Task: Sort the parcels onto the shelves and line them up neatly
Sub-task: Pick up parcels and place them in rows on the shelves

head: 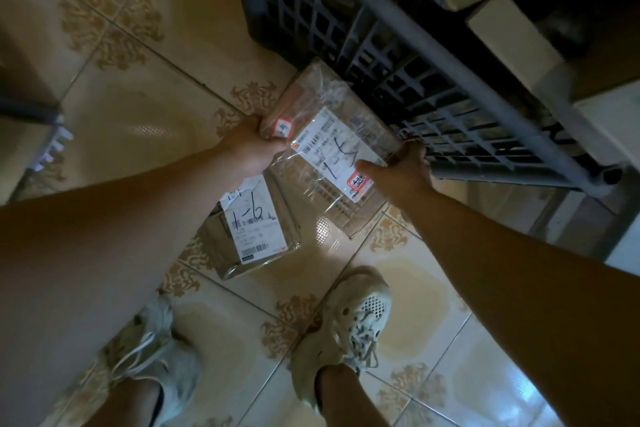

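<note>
I hold a flat brown parcel (pixel 322 135) wrapped in clear film, with a white label and handwritten numbers, above the floor. My left hand (pixel 250 146) grips its left edge. My right hand (pixel 403 172) grips its right side, thumb lying on the label. A second brown parcel (pixel 252 236), marked "1-6" on its label, lies on the tiled floor below, between my arms. The grey metal shelf (pixel 415 35) runs diagonally just beyond the held parcel.
A dark plastic lattice crate (pixel 332 31) sits under the shelf rail. Cardboard boxes (pixel 509 31) stand on the shelf at the top right. Another grey rack corner (pixel 45 135) shows at the left edge. My two feet in pale shoes (pixel 349 322) stand on the patterned tiles.
</note>
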Demonstrator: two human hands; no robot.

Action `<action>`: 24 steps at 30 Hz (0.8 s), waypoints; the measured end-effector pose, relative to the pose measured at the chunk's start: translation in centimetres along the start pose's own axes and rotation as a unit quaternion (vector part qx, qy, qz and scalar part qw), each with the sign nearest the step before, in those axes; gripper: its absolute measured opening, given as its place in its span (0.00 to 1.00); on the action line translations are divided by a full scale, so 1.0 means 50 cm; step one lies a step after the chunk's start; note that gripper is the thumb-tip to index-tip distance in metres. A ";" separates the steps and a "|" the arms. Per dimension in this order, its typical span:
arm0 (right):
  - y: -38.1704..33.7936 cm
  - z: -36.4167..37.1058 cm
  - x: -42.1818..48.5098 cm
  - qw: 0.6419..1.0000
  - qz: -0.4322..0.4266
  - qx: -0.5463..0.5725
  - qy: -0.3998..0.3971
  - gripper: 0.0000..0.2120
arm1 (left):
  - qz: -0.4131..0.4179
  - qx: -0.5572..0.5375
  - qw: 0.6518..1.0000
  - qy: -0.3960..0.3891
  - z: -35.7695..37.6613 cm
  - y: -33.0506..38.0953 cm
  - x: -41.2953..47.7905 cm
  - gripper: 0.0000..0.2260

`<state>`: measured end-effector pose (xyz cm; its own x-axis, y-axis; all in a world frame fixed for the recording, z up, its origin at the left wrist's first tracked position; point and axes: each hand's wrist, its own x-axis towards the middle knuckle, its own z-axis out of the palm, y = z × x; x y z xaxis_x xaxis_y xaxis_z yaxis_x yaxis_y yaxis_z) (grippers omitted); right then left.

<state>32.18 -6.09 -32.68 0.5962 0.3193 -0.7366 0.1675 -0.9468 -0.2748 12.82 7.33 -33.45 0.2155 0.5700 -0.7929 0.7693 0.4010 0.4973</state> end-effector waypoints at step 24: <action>-0.155 -0.388 -0.965 0.942 0.018 0.307 0.135 0.47 | 0.263 0.077 0.961 0.022 -0.446 0.349 -0.820 0.10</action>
<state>17.37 -14.92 16.99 0.7842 0.1876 -0.5915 -0.2930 -0.7283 -0.6194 3.98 6.94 15.59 0.5764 0.6959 -0.4282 0.6409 -0.0599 0.7653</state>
